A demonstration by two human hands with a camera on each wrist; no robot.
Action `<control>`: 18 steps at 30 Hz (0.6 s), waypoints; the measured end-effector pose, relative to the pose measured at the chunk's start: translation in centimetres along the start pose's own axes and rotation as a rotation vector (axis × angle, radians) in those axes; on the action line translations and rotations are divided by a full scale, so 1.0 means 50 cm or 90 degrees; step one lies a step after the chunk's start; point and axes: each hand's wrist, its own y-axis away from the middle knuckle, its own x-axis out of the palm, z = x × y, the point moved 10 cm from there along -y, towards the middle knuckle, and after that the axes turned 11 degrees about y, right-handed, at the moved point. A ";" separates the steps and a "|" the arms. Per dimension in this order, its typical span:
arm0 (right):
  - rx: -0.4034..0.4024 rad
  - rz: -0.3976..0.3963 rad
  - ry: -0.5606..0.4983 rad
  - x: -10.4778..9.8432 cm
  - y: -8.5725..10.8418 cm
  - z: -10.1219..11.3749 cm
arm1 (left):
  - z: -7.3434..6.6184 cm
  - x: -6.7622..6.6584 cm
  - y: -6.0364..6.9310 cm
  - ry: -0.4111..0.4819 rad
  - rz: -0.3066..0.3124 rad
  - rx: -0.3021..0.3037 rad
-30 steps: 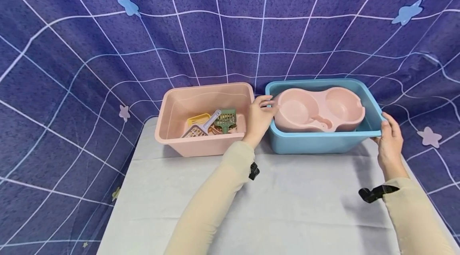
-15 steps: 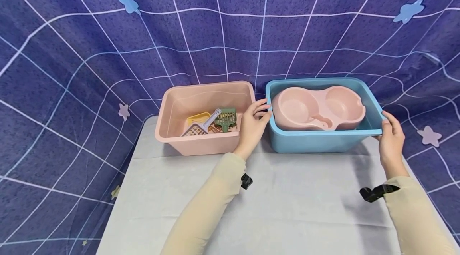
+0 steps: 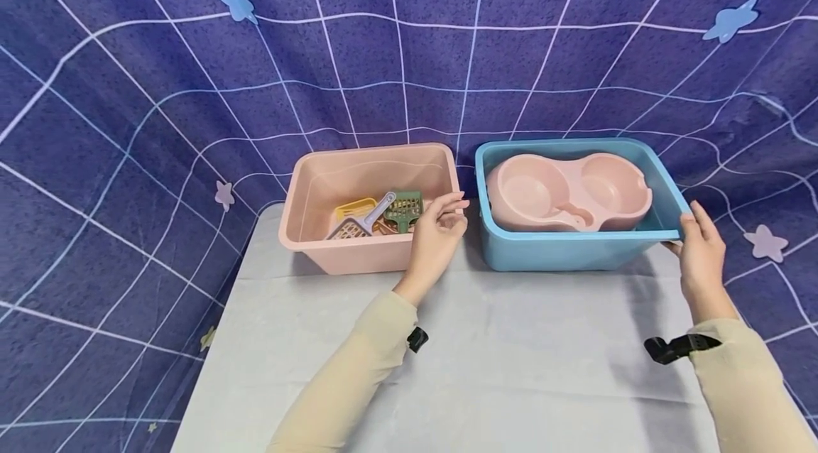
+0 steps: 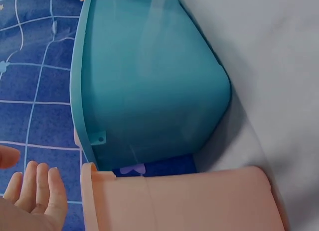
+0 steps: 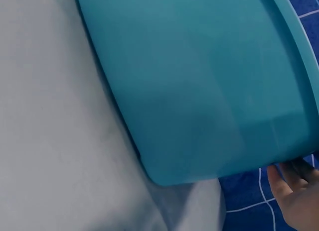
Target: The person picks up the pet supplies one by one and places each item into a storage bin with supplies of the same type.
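Observation:
My left hand [image 3: 437, 243] hovers by the right rim of a pink plastic bin [image 3: 345, 260], fingers loosely bent and holding nothing. In the left wrist view its fingers [image 4: 44, 183] are apart from both bins. My right hand [image 3: 701, 261] grips the right front corner of a blue plastic bin [image 3: 549, 254]; some fingers are tucked under the rim. Inside the blue bin sits a pink double pet bowl [image 3: 594, 215]. The pink bin holds a purple slotted litter scoop [image 3: 381, 206], a green slotted scoop [image 3: 402, 211] and a yellow slotted piece [image 3: 355, 209], partly overlapping.
Both bins stand side by side at the back of a table with a white cloth [image 3: 498, 353], a narrow gap between them. A blue patterned curtain [image 3: 358, 105] hangs close behind and along the sides.
My left hand has drawn back left from the blue bin's left rim to the pink bin's right rim. The right hand stays on the blue bin's corner.

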 end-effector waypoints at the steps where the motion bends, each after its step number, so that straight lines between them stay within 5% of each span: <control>1: 0.010 -0.011 -0.025 -0.003 0.001 -0.001 | -0.001 -0.001 0.002 -0.003 0.006 0.000; 8: 0.032 -0.087 -0.098 -0.034 0.010 0.000 | 0.014 -0.019 0.027 -0.005 0.037 -0.022; 18: 0.012 -0.088 -0.117 -0.047 0.046 -0.009 | 0.076 -0.109 0.082 -0.089 0.034 -0.066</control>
